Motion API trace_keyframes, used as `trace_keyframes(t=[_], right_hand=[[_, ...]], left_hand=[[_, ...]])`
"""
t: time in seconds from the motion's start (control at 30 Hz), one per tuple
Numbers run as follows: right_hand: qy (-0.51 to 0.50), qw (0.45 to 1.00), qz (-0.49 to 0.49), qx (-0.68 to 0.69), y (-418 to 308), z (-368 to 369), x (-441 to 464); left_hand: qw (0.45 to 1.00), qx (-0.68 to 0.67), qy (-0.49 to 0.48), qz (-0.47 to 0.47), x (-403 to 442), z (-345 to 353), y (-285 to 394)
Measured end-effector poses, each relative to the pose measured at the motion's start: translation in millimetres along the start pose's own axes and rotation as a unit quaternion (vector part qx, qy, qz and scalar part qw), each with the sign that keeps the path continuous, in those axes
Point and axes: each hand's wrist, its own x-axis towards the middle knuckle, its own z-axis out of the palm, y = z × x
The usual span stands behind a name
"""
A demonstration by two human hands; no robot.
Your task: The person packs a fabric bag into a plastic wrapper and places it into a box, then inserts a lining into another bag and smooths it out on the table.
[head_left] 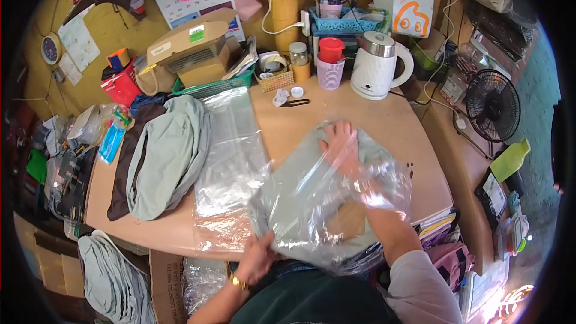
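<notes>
Lying on the table [312, 107] partly under clear plastic [393, 185], the grey garment [297, 171] runs from the right hand [341, 145], fingers spread flat on its far end, to the left hand [255, 258], fingers closed on the plastic's near-left edge.

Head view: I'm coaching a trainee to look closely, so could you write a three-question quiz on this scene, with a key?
1. Choose one: the gold band is on the wrist of (a) the left hand or (b) the right hand.
2. True or false: the white kettle stands upright on the table.
3. Fill in: the pale grey-green cloth under the right hand is partly covered by shiny ____.

Key: 1. a. 2. True. 3. Clear plastic.
</notes>
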Motion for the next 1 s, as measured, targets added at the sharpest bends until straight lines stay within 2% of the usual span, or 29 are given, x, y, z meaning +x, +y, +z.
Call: trace_keyframes(t=[0.03, 0.1, 0.17, 0.23, 0.3, 0.37, 0.43, 0.57, 0.67, 0.73, 0.8, 0.87, 0.93, 1.0], right_hand=[[0.001, 0.996, 0.036, -0.081, -1, -11, -11], [-0.016, 0.996, 0.027, -0.079, -11, -12, -26], [-0.033, 0.997, 0.014, -0.073, -14, -8, -37], [-0.102, 0.993, 0.008, 0.067, -13, 0, -43], [-0.065, 0.998, -0.007, 0.015, -10, 1, -42], [-0.030, 0.999, -0.020, -0.035, -9, -1, -38], [-0.196, 0.977, 0.048, -0.068, -10, 0, -33], [-0.217, 0.972, 0.072, -0.048, -9, 4, -22], [-0.214, 0.971, 0.096, -0.050, -5, 24, -19], [-0.152, 0.972, 0.168, -0.068, 1, 38, -16], [-0.166, 0.975, 0.125, -0.075, -2, 36, -26], [-0.176, 0.977, 0.085, -0.084, -32, 22, -44], [-0.308, 0.948, -0.011, -0.082, -69, -16, -68], [-0.296, 0.951, -0.018, -0.088, -68, -21, -70]], left_hand=[[0.998, 0.001, 0.016, 0.055, -7, -3, -18], [0.999, 0.049, -0.009, -0.002, -8, -19, -24], [0.999, 0.035, -0.005, 0.023, -6, -22, -15], [0.998, 0.019, 0.001, 0.052, -5, -18, -9], [0.997, -0.055, 0.025, 0.057, 4, -19, -12], [0.995, -0.072, 0.029, 0.055, 10, -27, -20], [0.996, -0.069, 0.031, 0.045, 5, -29, -22], [0.998, -0.042, 0.013, 0.055, -1, -25, -19], [0.999, -0.052, 0.011, 0.010, -2, -20, -9], [0.996, -0.074, 0.043, 0.018, 0, -21, -13], [0.996, -0.027, -0.026, 0.075, 9, -25, -13], [0.994, -0.048, -0.006, 0.095, 13, -23, -17], [0.993, -0.062, -0.007, 0.102, 13, -19, -17], [0.996, -0.041, -0.008, 0.083, 12, -29, -19]])
